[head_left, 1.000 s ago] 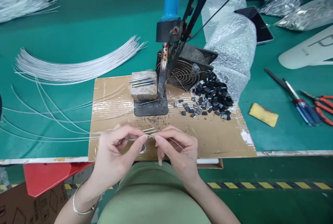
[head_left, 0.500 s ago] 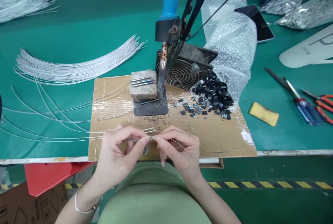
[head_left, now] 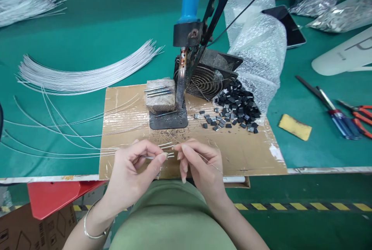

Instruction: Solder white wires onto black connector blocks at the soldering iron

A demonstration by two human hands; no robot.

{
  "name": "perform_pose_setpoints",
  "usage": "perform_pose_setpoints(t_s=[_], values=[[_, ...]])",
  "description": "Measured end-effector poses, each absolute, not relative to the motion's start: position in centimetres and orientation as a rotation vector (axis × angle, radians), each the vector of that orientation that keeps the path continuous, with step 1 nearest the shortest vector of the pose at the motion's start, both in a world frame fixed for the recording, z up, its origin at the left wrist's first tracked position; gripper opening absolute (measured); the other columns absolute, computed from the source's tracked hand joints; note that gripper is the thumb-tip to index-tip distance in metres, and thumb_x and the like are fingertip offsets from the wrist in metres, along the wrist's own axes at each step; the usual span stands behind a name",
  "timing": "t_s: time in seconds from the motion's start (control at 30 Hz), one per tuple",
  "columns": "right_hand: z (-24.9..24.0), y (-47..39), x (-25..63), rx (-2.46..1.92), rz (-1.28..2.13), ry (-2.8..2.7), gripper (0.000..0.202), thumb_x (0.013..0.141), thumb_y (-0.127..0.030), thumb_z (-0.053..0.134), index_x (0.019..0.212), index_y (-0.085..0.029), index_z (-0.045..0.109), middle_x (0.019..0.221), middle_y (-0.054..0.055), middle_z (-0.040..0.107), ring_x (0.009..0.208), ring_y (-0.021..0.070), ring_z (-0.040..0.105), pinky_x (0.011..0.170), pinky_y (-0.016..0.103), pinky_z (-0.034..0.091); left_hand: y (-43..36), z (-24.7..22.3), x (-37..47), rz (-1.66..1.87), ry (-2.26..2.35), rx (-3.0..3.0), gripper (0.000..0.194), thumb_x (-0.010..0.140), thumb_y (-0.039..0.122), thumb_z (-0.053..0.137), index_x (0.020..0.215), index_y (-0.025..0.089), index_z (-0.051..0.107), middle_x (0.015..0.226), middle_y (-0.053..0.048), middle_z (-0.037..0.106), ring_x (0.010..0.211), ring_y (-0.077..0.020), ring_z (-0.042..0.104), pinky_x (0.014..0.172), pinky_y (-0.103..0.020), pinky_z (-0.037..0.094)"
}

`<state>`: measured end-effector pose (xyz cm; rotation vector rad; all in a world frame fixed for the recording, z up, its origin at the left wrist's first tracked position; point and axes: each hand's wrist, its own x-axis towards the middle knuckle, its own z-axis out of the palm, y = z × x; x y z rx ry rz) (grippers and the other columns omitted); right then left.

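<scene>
My left hand (head_left: 138, 164) is closed, pinching thin white wires (head_left: 69, 157) whose silvery ends poke out past the thumb and forefinger. Those wires trail off to the left over the cardboard. Just right of these ends, my right hand (head_left: 203, 162) has thumb and forefinger pressed together on a fine strand of solder wire (head_left: 215, 167), which runs back across the palm. A small gap separates the fingertips of both hands. Above them, a clamped soldering iron (head_left: 181, 75) with a blue handle points down at a dark plate (head_left: 168, 123).
The cardboard sheet (head_left: 130, 116) carries a pale block (head_left: 161, 104) with metal tips on it, a fan (head_left: 207, 79) and a pile of small black parts (head_left: 240, 104). A wire bundle (head_left: 87, 77) lies left; bubble wrap (head_left: 258, 44), a sponge (head_left: 295, 127), a screwdriver (head_left: 344, 124) and pliers (head_left: 360, 116) lie right.
My right hand's fingertips have drawn slightly up and away from the wire ends in my left hand, which now show more. My left hand has barely moved.
</scene>
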<state>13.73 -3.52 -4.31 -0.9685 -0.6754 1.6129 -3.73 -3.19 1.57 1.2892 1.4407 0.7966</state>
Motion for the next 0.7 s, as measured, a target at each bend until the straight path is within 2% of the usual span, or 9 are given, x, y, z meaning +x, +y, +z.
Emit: perform_pose_setpoints(t_s=[0.13,0.37,0.7], values=[[-4.12,-3.99,13.21,-0.905,1.656,-0.729,0.013,0.091,-0.034,0.078,0.094,-0.025,0.086,0.074,0.0,0.067,0.042,0.008,0.059,0.035,0.018,0.053,-3.15,1.57,-3.58,0.82,1.432,1.265,0.014,0.092,0.026,0.072,0.08,0.018,0.073,0.064,0.0,0.062,0.057,-0.0101,0.048,0.049,-0.021,0.036],[-3.94,-3.92,12.86,-0.904,1.651,-0.676,0.007,0.087,-0.031,0.082,0.089,-0.025,0.086,0.077,0.0,0.07,0.039,0.0071,0.059,0.033,0.017,0.052,-3.42,1.18,-3.64,0.803,1.455,1.313,0.018,0.095,0.03,0.07,0.081,0.02,0.072,0.065,0.0,0.063,0.057,-0.0113,0.044,0.05,-0.023,0.035],[-3.98,-3.79,13.07,-0.872,1.692,-0.637,0.004,0.086,-0.028,0.082,0.085,-0.024,0.085,0.078,-0.001,0.072,0.039,0.0063,0.058,0.033,0.016,0.051,-3.54,1.36,-3.56,0.779,1.454,1.363,0.018,0.096,0.03,0.069,0.082,0.02,0.072,0.067,-0.001,0.063,0.058,-0.0124,0.047,0.052,-0.026,0.036]])
